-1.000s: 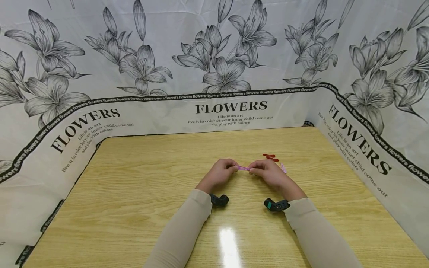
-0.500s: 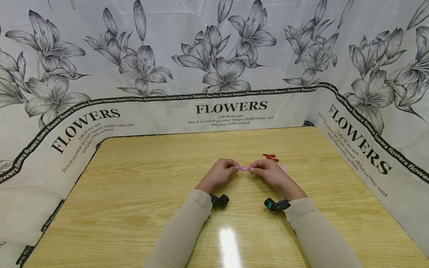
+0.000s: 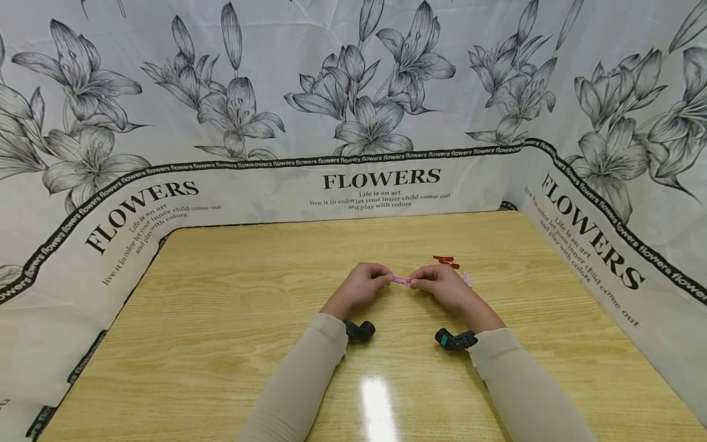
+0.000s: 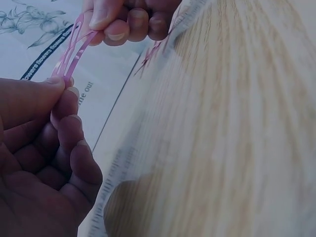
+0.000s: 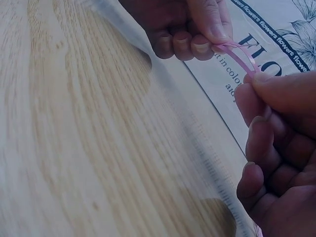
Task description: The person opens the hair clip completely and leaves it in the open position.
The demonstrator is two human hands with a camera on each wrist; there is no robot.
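Observation:
A pink snap hair clip (image 3: 401, 280) spans the gap between both hands, above the table. My left hand (image 3: 361, 286) pinches one end between thumb and index finger. The other end is pinched by my right hand (image 3: 448, 290) in the same way. In the left wrist view the clip (image 4: 76, 59) shows its slim arms spread apart, with gaps between them. Seen from the right wrist, the clip (image 5: 236, 57) looks bowed. Its two tips are hidden under the thumbs. The other fingers of each hand are curled in beneath.
Several red hair clips (image 3: 446, 261) lie on the wooden table (image 3: 248, 319) just beyond the right hand. More pink clips (image 3: 467, 279) lie beside that hand's outer edge. A white flower-printed cloth (image 3: 381, 184) stands round the table's back and sides.
Both hands stay nearly in place, still holding the pink hair clip at its ends. The clip's arms look a little further apart now, and the head view has tilted very slightly.

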